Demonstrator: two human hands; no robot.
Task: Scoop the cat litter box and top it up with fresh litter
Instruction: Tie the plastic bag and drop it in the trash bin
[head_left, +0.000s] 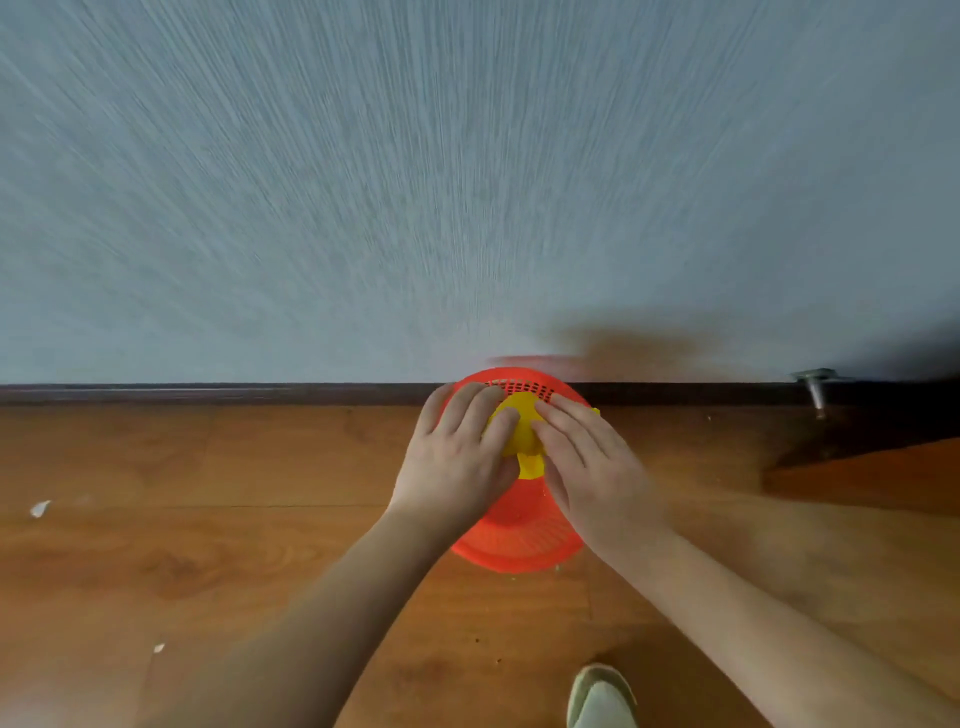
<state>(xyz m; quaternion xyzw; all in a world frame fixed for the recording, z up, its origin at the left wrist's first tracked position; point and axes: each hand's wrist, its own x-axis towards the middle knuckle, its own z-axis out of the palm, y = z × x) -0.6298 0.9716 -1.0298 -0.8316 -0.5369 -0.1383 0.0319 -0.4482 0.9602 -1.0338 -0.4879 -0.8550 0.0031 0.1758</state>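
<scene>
Pressing flat-fingered, left hand (457, 457) and right hand (587, 462) grasp nothing, resting on yellow scoop (522, 431) inside orange basket (514, 540) near baseboard (208, 394); best steadied evenly.

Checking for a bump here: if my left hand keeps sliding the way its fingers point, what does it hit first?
Likely the far perforated wall of the red basket, just past the fingertips of the left hand. The fingers lie on the yellow scoop and point up and to the right. Depth is blurred, so they might pass over the rim.
</scene>
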